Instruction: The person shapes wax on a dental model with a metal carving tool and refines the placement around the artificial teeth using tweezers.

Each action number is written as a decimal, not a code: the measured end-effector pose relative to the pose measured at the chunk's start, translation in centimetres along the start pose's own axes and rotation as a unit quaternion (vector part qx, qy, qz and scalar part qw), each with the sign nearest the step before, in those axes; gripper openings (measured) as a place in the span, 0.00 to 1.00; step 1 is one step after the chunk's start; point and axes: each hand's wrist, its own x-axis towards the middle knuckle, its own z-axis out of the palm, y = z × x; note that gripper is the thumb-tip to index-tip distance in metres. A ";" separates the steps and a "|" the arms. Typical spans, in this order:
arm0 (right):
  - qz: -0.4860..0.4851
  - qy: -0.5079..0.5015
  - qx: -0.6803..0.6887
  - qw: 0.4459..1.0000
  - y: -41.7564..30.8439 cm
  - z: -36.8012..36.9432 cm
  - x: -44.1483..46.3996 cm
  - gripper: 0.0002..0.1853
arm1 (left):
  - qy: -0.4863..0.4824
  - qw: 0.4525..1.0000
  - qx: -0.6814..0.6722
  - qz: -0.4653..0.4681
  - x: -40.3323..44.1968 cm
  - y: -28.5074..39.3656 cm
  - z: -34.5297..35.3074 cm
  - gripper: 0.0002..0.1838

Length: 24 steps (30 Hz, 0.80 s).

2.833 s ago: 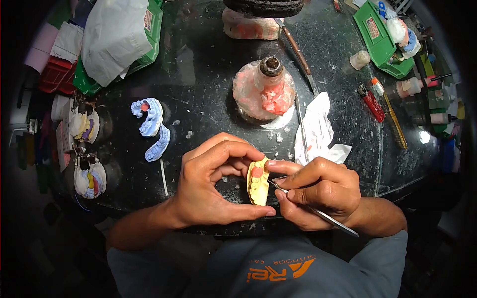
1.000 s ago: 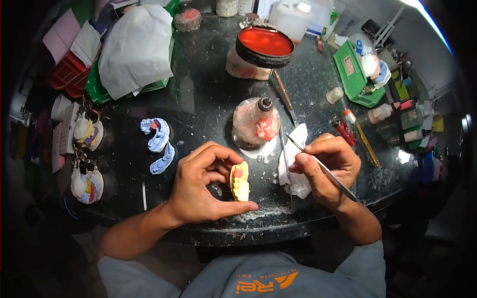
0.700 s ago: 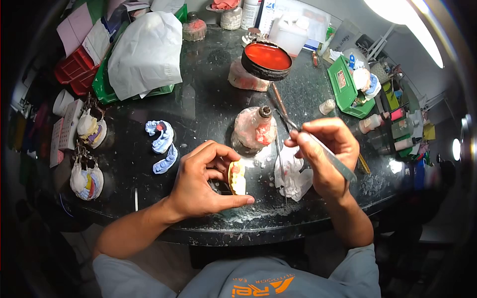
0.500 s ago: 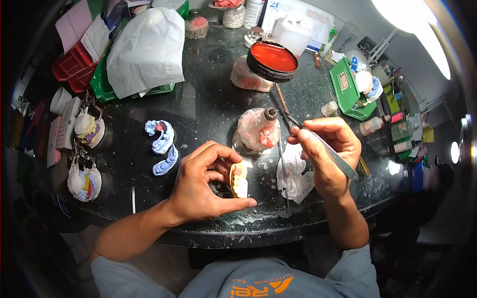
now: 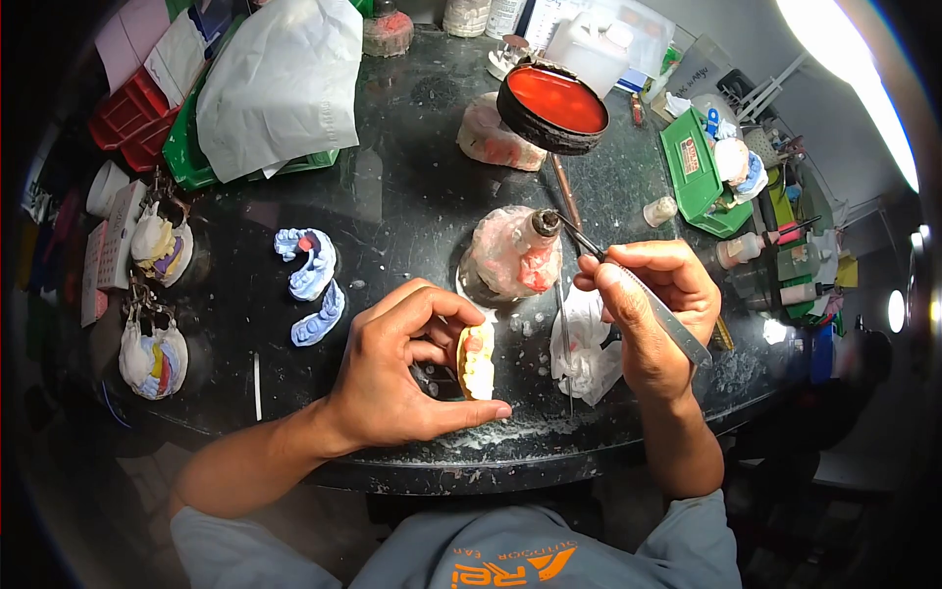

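My left hand (image 5: pixel 397 378) is closed around a small yellow dental model (image 5: pixel 477 363), held upright between fingers and thumb with its row of teeth showing. My right hand (image 5: pixel 662 314) pinches a slim hand instrument with a grey handle (image 5: pixel 684 339). Its thin dark tip points up and left, close to the wick end of a plaster-covered burner (image 5: pixel 510 255) stained pink. I cannot tell whether the tip touches it. A crumpled white tissue (image 5: pixel 586 368) lies between my hands, with a thin metal instrument (image 5: pixel 566 339) alongside.
A tin of red wax (image 5: pixel 554 103) stands beyond the burner. Blue dental pieces (image 5: pixel 314 265) lie to the left, near two mounted dental models (image 5: pixel 155 358). White sheets (image 5: pixel 285 88) cover a green tray at back left. A green box (image 5: pixel 697 172) with dental models stands right.
The camera view has shifted slightly, so the bench items sit a little differently in the frame. Both hands keep their holds on the model and the instrument.
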 end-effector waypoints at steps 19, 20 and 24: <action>-0.119 -0.106 -0.035 0.987 1.4 1.2 -3.9 0.12 | 0.008 0.994 -0.103 -0.034 -0.2 0.1 -0.3 0.39; -0.121 -0.129 -0.032 0.984 1.3 1.3 -3.8 0.12 | 0.005 0.994 -0.105 -0.031 -0.2 0.1 -0.3 0.39; -0.102 -0.124 -0.002 0.987 1.8 1.9 -4.4 0.10 | -0.009 0.995 -0.102 -0.020 -0.2 0.3 -0.4 0.39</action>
